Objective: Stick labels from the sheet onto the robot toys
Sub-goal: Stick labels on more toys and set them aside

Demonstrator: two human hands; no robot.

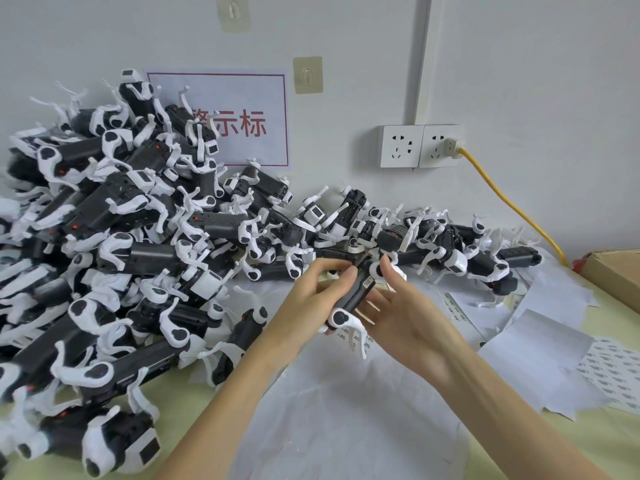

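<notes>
A black-and-white robot toy is held above the table between both hands, its belly turned up and a small label on it near the far end. My left hand grips the toy's body from the left, thumb lying along it. My right hand cradles the toy from the right, and its thumb and fingers curl round a white leg joint at the far end. Label sheets lie at the right.
A big heap of robot toys fills the left side and runs along the wall to the right. White backing papers cover the table's middle. A cardboard box sits at far right. A yellow cable hangs from the wall socket.
</notes>
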